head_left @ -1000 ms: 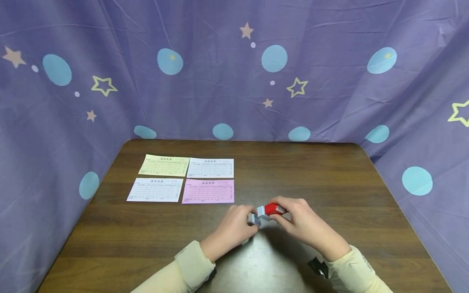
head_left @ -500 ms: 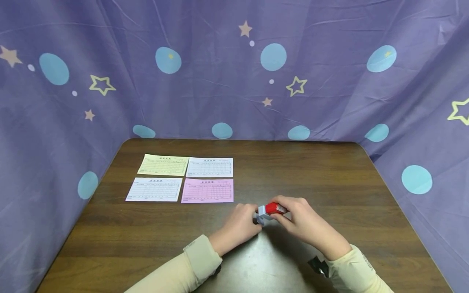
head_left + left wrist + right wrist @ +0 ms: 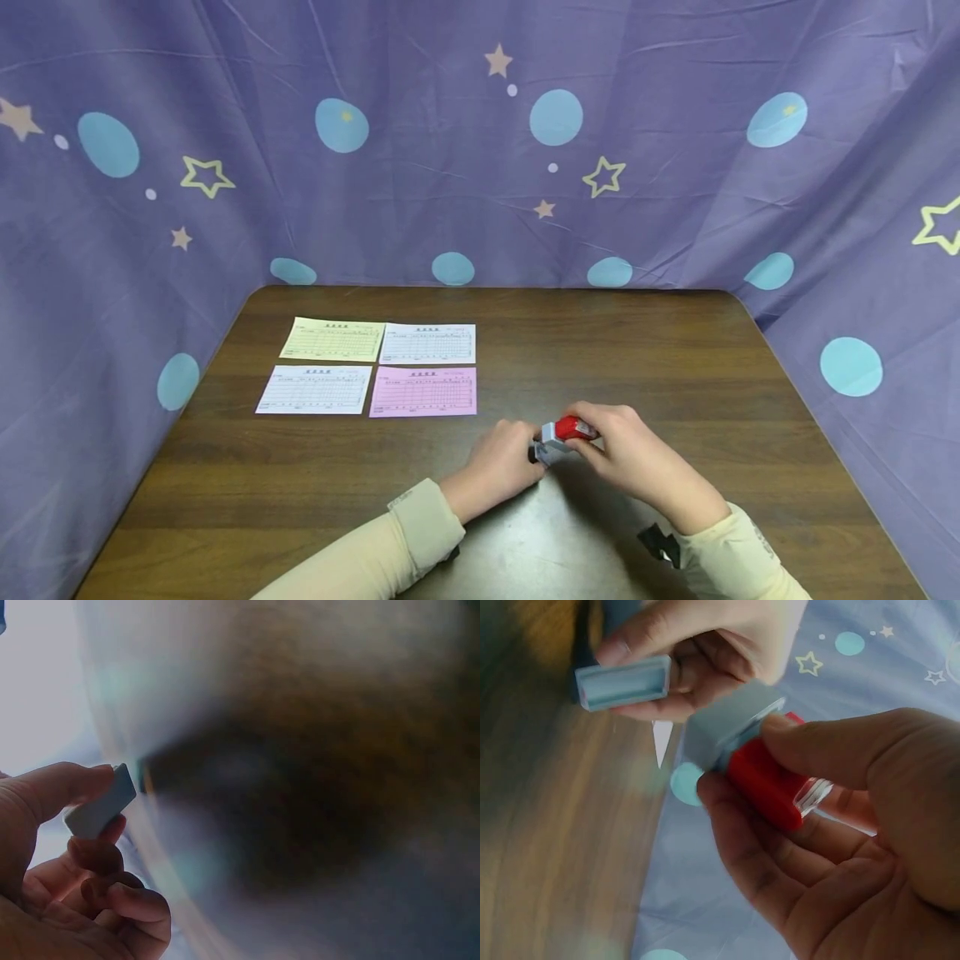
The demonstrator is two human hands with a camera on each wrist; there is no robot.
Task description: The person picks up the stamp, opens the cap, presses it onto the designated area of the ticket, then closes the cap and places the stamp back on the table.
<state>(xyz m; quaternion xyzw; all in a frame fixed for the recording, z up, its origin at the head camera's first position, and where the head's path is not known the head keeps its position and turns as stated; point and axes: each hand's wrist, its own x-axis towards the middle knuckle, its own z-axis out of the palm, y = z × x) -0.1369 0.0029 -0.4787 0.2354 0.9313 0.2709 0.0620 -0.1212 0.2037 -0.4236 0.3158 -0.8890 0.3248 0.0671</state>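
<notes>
Red and grey, a hand stamp (image 3: pixel 576 428) is pinched between the thumb and fingers of my right hand (image 3: pixel 633 454) near the table's middle. Its grey end points left, toward my left hand (image 3: pixel 498 462). That hand pinches a small hollow grey cap (image 3: pixel 622 684) between thumb and fingertips. In the right wrist view the cap's open side shows, a short way from the stamp's grey block (image 3: pixel 731 724). The left wrist view has only the flat outer face of the cap (image 3: pixel 101 806); the stamp is not seen there.
Four-cornered slips lie flat at the table's left: a yellow form (image 3: pixel 333 340), a white form (image 3: pixel 427 343), another white form (image 3: pixel 313 390) and a pink form (image 3: pixel 423 392). A purple patterned curtain (image 3: pixel 450 183) surrounds the brown wooden table (image 3: pixel 637 350).
My left hand has moved right with the cap, closer to the stamp, and the cap has turned. The right hand has shifted slightly right with the stamp. The forms lie as before.
</notes>
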